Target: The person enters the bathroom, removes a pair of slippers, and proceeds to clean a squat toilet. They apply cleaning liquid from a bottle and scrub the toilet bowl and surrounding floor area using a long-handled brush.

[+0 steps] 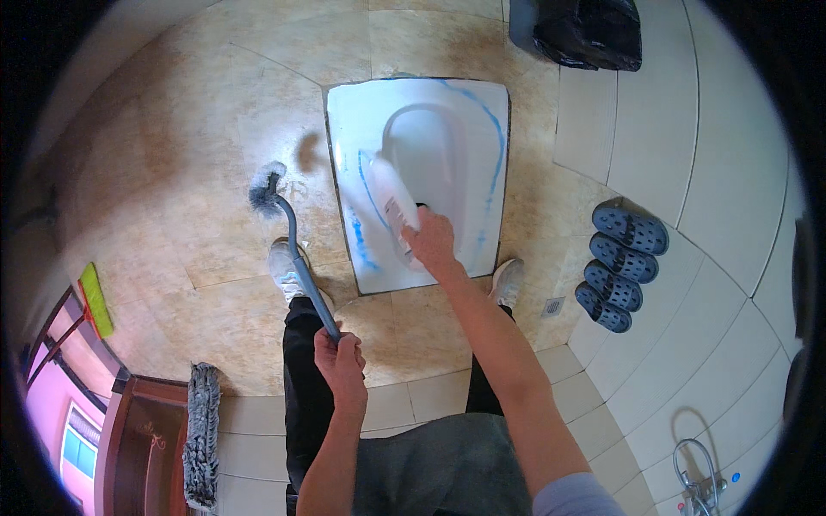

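My left hand point(341, 363) grips the end of a grey toilet brush point(295, 242), whose bristle head is held out left of the squat toilet. In my right hand point(431, 243) is a white plastic bottle point(395, 197) bearing writing, tilted over the left part of the toilet bowl. The white ceramic squat toilet point(476, 258) is set into the tiled floor between my feet. Streaks of blue liquid point(497, 138) run down its right side, and more blue lines mark its left side near the bottle. The fingers partly hide the bottle's lower part.
Several dark slippers point(623, 264) lean along the right wall, near a small floor drain point(553, 307). A black bag-lined bin point(587, 32) stands top right. At left are a green mop point(96, 300), a grey fluffy duster point(202, 435) and a brown door point(145, 445). A shower hose point(694, 461) hangs lower right.
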`<state>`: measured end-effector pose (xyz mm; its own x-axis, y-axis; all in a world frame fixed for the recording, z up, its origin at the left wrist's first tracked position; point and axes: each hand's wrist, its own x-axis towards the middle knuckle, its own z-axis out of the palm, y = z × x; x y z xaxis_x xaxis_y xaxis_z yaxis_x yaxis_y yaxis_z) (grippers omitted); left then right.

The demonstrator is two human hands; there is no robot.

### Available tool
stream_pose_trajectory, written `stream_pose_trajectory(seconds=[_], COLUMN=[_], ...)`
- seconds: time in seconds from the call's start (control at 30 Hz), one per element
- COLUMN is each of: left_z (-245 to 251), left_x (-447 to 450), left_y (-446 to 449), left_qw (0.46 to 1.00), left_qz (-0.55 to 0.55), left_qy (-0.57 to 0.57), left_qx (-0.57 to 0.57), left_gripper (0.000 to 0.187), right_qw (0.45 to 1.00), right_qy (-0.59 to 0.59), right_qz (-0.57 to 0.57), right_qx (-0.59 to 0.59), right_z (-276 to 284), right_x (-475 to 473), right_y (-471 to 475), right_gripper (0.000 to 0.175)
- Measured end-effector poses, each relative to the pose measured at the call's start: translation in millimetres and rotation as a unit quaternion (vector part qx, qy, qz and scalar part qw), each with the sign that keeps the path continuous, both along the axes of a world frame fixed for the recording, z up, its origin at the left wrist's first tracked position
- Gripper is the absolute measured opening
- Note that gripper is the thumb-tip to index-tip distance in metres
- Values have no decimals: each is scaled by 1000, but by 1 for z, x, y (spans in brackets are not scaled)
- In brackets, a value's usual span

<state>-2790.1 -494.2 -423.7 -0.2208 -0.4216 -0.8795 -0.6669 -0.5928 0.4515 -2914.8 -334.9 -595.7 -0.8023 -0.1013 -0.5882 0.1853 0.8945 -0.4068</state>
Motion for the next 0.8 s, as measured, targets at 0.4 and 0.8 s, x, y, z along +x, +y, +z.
stream_pose_trajectory(seconds=[0.4,0.8], left_z=[-13,-1], left_x=[-1,-35], left_y=[5,26], left_qw=[910,898], left_qz=[-396,-426], left_qy=[-12,92], left_qx=[-122,59], left_gripper=[61,67], right_qw=[823,578], right_qy=[-313,-512], right_qz=[-241,-278], right_qx=[-408,-571], right_z=[90,66], right_x=[58,51], right_y=[52,17], right_gripper=[51,37])
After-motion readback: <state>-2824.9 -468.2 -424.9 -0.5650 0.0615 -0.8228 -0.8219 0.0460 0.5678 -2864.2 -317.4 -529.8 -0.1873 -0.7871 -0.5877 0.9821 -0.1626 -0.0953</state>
